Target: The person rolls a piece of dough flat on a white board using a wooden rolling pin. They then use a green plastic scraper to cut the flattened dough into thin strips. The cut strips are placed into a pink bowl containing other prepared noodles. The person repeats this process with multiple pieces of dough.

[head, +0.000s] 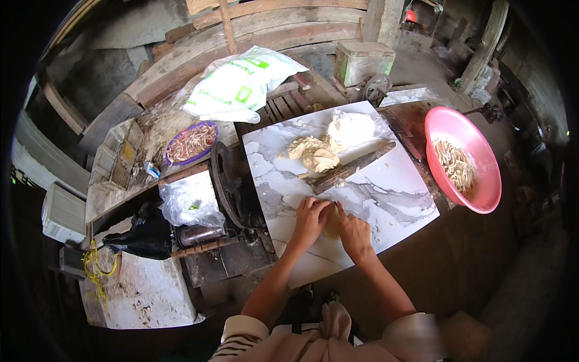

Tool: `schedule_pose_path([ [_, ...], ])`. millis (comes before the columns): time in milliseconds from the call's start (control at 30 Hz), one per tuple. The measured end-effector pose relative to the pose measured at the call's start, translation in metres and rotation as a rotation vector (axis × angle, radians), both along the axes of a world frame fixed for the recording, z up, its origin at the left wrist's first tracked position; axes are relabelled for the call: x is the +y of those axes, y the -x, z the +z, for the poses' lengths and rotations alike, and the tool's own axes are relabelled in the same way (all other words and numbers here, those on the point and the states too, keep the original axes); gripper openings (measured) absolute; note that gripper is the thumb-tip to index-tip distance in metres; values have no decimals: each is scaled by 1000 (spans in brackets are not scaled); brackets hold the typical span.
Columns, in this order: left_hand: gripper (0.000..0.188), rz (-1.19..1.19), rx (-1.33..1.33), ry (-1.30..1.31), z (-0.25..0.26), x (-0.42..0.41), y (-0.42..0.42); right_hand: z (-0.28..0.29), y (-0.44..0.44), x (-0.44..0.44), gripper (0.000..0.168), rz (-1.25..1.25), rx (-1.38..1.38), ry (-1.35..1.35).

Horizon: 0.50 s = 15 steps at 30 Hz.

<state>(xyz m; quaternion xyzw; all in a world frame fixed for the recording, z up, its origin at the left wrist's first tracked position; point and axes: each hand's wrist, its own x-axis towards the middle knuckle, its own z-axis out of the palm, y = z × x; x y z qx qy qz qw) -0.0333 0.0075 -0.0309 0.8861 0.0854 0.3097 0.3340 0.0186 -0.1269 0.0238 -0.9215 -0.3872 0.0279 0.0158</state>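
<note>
A flat, pale strip of dough (331, 227) lies on a white marble-patterned slab (398, 192) between my hands. My left hand (309, 221) bends its fingers down at the dough's far left edge. At the right edge, my right hand (356, 231) is curled with its index finger stretched forward. A small dark thing shows by that fingertip; whether it is a blade in my grip is hidden. Just beyond my fingers lies a worn wooden bar (354, 167). Behind it sit lumps of yellowish dough (314, 154) and a clear plastic bag of white flour or powder (350, 127).
To the right, a pink plastic basin (488, 167) holds cut strips. On the left stand a hand wheel (224, 185), a purple-rimmed basket (215, 144) of strips, a plastic crate (115, 154) and a black plastic bag (144, 237). A printed white sack (244, 86) lies at the back.
</note>
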Motion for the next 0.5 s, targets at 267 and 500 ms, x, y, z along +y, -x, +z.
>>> schedule_pose_path([
  [267,39,-3,19,-26,6,-2,0,2,4,-3,65,0,2,-37],
  [500,37,5,39,-64,2,-4,-2,-12,12,-14,65,-9,-55,-95],
])
